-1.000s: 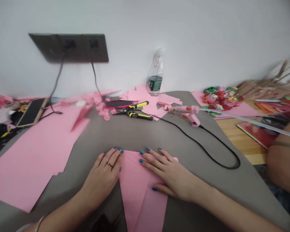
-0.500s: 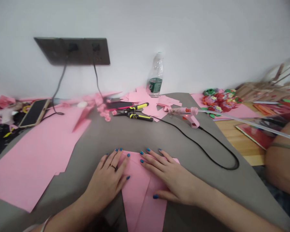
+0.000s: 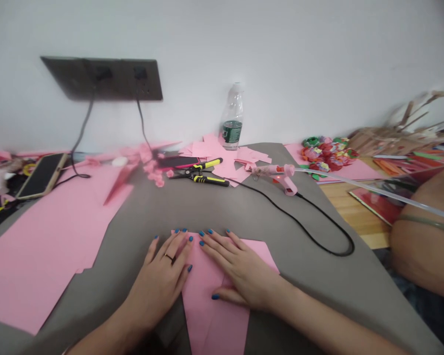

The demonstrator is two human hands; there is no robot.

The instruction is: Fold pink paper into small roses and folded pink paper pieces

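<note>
Both hands point(image 3: 163, 278) point(image 3: 244, 273) touch pink paper point(image 3: 214, 320); bottle label point(image 3: 232, 132) illegible.

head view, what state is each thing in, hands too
left hand, open, resting on the pink paper
right hand, open, resting on the pink paper
pink paper, folded
black-and-yellow cutters, spread open
glue gun, lit red
clear plastic bottle, upright, fill level unclear
smartphone, face up, dark
black plugs, plugged in
paper flowers, bunched together
</note>
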